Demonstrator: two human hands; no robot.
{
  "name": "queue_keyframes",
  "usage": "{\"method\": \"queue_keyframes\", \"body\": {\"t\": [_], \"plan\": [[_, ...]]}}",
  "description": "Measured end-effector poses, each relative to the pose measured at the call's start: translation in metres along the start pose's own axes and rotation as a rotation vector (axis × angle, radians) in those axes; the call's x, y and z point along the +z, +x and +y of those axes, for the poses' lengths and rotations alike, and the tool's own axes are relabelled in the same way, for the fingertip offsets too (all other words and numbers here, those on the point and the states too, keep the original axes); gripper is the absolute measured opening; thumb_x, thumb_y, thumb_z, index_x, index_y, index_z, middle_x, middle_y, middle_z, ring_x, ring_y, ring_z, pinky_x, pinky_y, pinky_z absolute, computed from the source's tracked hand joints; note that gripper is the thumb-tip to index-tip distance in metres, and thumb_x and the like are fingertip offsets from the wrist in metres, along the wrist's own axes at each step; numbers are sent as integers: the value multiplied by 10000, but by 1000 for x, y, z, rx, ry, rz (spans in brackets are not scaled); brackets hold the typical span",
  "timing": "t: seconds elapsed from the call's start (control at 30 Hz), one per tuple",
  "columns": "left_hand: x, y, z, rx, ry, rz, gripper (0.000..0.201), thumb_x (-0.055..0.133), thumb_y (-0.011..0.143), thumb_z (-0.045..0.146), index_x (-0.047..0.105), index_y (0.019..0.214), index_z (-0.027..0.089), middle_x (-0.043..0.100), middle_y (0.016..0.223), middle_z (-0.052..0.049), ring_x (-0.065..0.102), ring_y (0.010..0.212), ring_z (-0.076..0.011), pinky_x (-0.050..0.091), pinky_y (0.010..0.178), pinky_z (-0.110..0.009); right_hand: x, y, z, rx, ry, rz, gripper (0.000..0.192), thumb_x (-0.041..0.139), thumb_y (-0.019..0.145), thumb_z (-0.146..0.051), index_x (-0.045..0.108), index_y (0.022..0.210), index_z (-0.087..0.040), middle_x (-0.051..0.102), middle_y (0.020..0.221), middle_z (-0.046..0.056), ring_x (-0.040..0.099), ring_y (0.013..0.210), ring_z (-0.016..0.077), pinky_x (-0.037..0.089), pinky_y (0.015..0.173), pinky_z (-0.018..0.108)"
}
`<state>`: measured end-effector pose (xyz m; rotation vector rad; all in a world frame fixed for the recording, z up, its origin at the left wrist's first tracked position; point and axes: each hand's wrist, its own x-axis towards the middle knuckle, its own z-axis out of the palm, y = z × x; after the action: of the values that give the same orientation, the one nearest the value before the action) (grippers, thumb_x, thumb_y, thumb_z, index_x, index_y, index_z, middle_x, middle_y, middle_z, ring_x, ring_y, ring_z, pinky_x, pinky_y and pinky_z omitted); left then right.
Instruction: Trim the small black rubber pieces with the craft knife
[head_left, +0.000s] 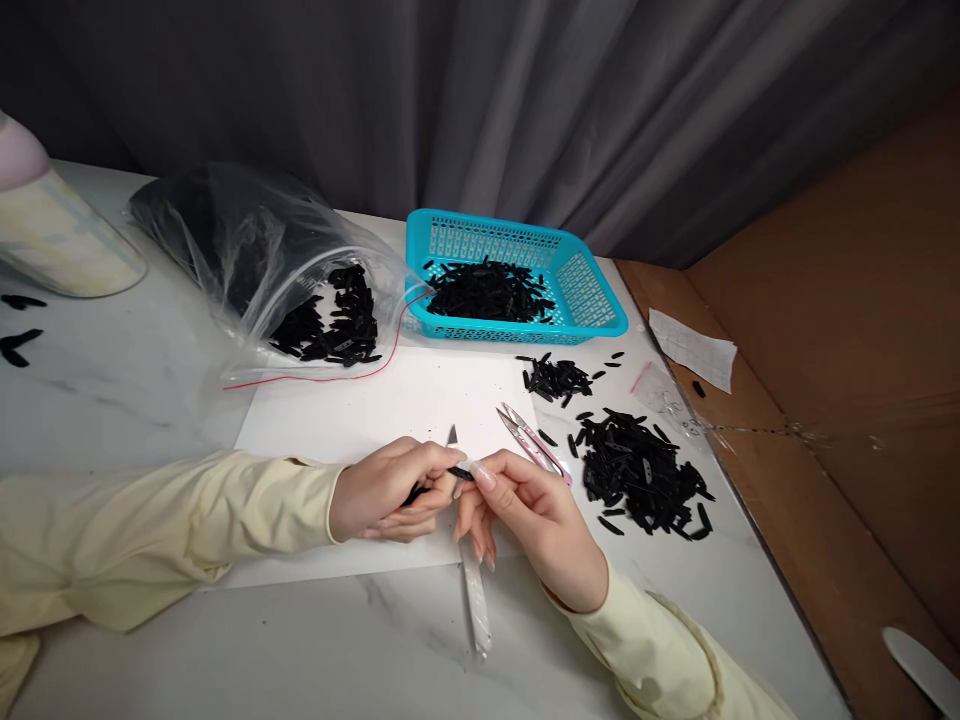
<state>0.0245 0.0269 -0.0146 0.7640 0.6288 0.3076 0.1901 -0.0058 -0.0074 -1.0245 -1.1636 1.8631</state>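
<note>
Black strip point(450, 474) (pinched, both hands) lies left-right, tip pointing right.

Before you, a white marble-veined table point(112, 390), grey pleated curtain point(525, 110) hanging behind it, brown wooden panel point(847, 330) at your right, soft even light

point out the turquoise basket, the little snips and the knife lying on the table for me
Turquoise basket point(600, 316), head view: on its right front rim.
Snips point(534, 440), head view: on the pink handle, mid-length.
Knife point(475, 600), head view: on its pale handle below the hands.
</note>
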Motion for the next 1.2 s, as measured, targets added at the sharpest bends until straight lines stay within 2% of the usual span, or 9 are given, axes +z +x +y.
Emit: {"method": "queue_keyframes", "body": {"t": [0.5,0.9,1.2], "plan": [[3,-1,2,-21,23,18,478,335,861,363,347,419,183,230,247,61,164,208,-50,104,257,-170,-1,-3,3,-131,-138,70,220,493,885,-343,540,773,-160,621,654,13,513,469,86,418,449,227],[-2,-1,0,-13,-23,-43,451,326,858,377,371,453,183,227,255,66,152,216,-56,97,255,-170,-1,-3,3,-189,-208,85,179,494,888,-295,559,783,-165,633,655,22,530,492,98,420,453,233],[-4,-2,1,-41,-18,-38,413,327,851,386,375,496,181,229,260,76,152,223,-53,112,273,-160,-5,-5,5,-298,-439,141,98,501,884,-231,574,842,-180,640,602,16,544,497,113,434,455,232]]}}
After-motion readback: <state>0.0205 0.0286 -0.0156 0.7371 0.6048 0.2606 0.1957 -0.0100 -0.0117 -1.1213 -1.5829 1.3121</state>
